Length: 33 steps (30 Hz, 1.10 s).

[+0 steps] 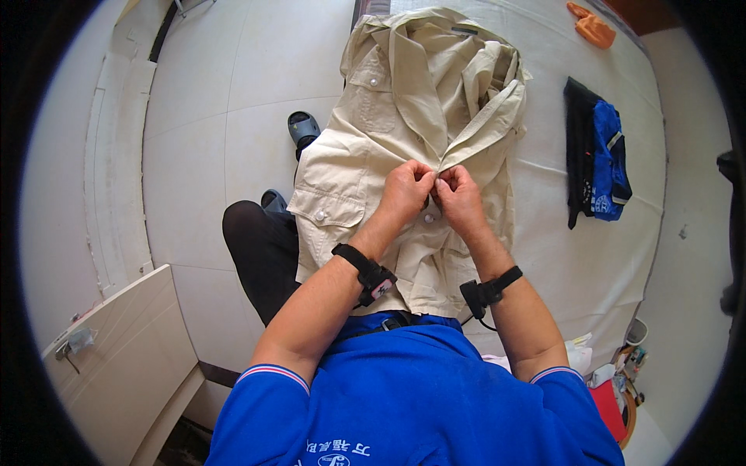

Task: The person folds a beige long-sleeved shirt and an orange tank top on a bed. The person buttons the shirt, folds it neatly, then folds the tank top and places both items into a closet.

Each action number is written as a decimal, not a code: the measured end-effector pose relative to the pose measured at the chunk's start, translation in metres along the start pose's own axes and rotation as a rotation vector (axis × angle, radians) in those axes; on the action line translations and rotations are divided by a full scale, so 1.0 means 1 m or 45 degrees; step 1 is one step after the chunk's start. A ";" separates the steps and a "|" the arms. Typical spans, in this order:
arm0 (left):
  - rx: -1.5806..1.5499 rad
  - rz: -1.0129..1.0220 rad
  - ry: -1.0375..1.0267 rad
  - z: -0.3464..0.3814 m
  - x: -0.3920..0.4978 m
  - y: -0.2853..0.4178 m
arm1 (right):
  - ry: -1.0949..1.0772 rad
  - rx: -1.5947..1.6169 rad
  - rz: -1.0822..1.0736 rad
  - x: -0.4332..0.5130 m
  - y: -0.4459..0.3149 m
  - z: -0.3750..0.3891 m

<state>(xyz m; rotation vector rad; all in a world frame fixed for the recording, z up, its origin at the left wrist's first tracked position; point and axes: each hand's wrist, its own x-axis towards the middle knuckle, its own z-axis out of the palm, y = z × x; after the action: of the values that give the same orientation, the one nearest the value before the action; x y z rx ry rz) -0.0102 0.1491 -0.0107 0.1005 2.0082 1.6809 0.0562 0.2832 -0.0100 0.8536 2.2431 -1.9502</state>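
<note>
A beige button-front jacket [344, 157] with flap pockets lies spread before me, its collar at the far end and its hem near my waist. At the lower end of its neck opening, my left hand [411, 183] pinches the front edge between thumb and fingers. Close against it, my right hand [457, 195] pinches the other side of the same spot. The fingers hide whatever is between them. Just below the hands shows a pale button [429, 218] on the front. Another button [320, 215] sits on the lower left pocket flap.
The jacket rests on a pale sheet [542, 250]. On the right lie folded black and blue clothes [609, 163]; an orange cloth item [594, 30] is at the far right. Dark slippers [303, 127] stand on the tiled floor. A cream panel [128, 355] stands at lower left.
</note>
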 end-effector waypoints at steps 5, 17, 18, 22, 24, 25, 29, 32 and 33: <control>-0.015 -0.107 0.038 0.000 0.003 -0.014 | -0.037 0.156 0.126 -0.003 -0.007 0.004; -0.122 -0.230 0.078 -0.001 0.000 -0.011 | -0.019 0.150 0.058 -0.002 -0.006 0.006; -0.161 -0.239 0.078 -0.001 0.000 -0.010 | -0.004 0.098 0.026 -0.002 -0.006 0.006; -0.215 -0.291 0.021 0.000 0.000 -0.005 | 0.086 -0.134 -0.074 -0.003 -0.006 0.008; -0.216 -0.269 0.036 0.001 0.000 -0.003 | 0.116 -0.213 -0.111 -0.005 -0.005 0.009; -0.215 -0.261 0.037 0.001 0.001 -0.002 | 0.120 -0.219 -0.111 -0.005 -0.004 0.009; -0.143 -0.270 -0.003 0.000 0.001 -0.004 | 0.086 -0.147 -0.088 -0.005 0.001 0.007; -0.257 -0.342 0.003 0.001 0.000 -0.010 | 0.034 0.046 0.032 -0.002 0.002 0.007; -0.312 -0.385 -0.002 0.002 0.000 -0.013 | 0.012 0.064 -0.010 -0.002 0.001 0.007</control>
<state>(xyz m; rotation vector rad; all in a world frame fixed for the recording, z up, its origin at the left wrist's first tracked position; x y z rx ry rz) -0.0063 0.1479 -0.0232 -0.2738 1.6993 1.7076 0.0563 0.2763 -0.0115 0.8632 2.2149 -2.0178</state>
